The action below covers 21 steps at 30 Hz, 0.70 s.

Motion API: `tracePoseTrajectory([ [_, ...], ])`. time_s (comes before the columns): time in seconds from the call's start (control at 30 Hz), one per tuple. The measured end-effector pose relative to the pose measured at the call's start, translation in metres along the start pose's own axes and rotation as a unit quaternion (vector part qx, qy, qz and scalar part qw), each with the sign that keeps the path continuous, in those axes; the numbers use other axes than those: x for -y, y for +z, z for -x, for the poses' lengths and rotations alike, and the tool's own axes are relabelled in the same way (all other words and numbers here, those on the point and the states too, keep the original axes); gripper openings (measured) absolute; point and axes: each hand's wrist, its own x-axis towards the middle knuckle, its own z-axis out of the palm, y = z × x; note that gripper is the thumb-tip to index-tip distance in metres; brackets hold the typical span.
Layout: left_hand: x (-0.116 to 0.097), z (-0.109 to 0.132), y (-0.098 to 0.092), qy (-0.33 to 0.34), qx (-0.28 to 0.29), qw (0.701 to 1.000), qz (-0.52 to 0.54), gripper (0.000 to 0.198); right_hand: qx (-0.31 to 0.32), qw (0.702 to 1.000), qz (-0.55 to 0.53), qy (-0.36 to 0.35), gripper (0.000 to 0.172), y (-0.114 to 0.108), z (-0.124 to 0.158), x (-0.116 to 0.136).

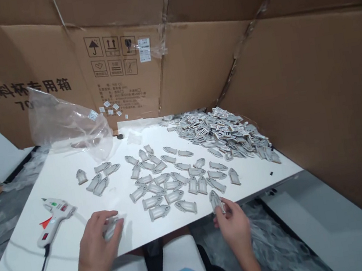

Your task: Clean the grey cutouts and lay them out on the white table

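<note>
My left hand [99,243] rests on the white table [59,173] near its front edge, fingers pinched round a small grey fish-shaped piece [111,230]. My right hand [232,224] is at the table's front edge, fingers closed on another grey fish-shaped piece [215,200] that stands up from them. Just beyond both hands several more grey fish-shaped pieces [171,180] lie spread flat on the table.
A big heap of the grey pieces [222,136] fills the far right corner. A white glue gun [54,218] with a black cord lies at the left. A clear plastic bag [66,126] sits at the back left. Brown cardboard walls [296,80] enclose the back and right.
</note>
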Motion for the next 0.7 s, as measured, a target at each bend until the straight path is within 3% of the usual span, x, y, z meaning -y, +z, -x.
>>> tracePoseTrajectory([
  [0.1, 0.005, -0.003, -0.002, -0.020, -0.009, 0.999, -0.031, 0.035, -0.015, 0.998, 0.055, -0.004, 0.068, 0.005, 0.002, -0.002],
  [0.23, 0.004, -0.003, -0.006, -0.019, -0.016, 0.999, -0.036, 0.037, -0.033, 0.990, 0.125, -0.060, 0.060, 0.009, 0.006, 0.004],
  [0.43, 0.006, -0.003, -0.011, -0.031, -0.029, 0.998, -0.046, 0.037, -0.044, 0.985, 0.165, -0.011, 0.048, 0.000, -0.002, 0.003],
  [0.6, 0.007, -0.009, -0.007, -0.031, -0.021, 0.998, -0.053, 0.036, 0.008, 0.973, 0.227, 0.029, 0.030, 0.000, -0.013, 0.017],
  [0.7, 0.007, -0.012, -0.004, -0.029, -0.017, 0.997, -0.066, 0.034, 0.039, 0.956, 0.288, 0.046, 0.028, 0.004, -0.017, 0.028],
])
